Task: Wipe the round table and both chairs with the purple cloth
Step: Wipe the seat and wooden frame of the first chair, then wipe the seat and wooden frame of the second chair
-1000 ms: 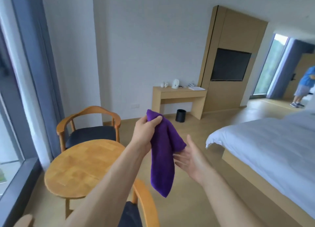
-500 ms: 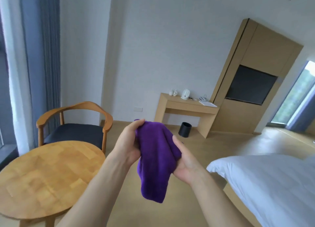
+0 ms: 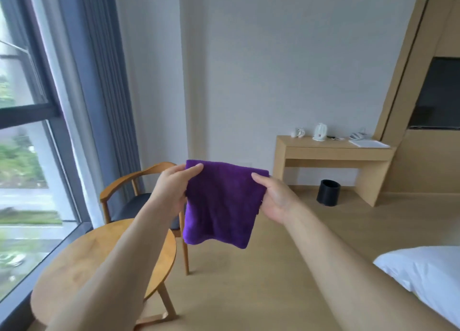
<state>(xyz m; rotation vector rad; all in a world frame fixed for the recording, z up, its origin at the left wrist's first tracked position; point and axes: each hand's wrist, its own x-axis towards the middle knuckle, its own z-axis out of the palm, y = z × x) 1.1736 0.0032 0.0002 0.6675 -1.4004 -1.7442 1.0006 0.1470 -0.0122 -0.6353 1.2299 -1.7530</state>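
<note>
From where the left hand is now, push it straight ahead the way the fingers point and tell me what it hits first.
The left hand points right across the purple cloth it pinches, so probably the right hand at the opposite edge; depth is unclear.

A: Where's your light coming from?
B: Soft daylight through the window [image 3: 27, 156] on your left; no glare, faint shadows. Outdoors smears with motion blur, and the frame's edges bow.

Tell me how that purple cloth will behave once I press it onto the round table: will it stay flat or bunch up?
Probably floppy: the purple cloth sags below where the left hand and right hand pinch its top corners. Its plush-looking pile suggests it may drag on the round table, so it could bunch unless pressed with a flat palm.
</note>
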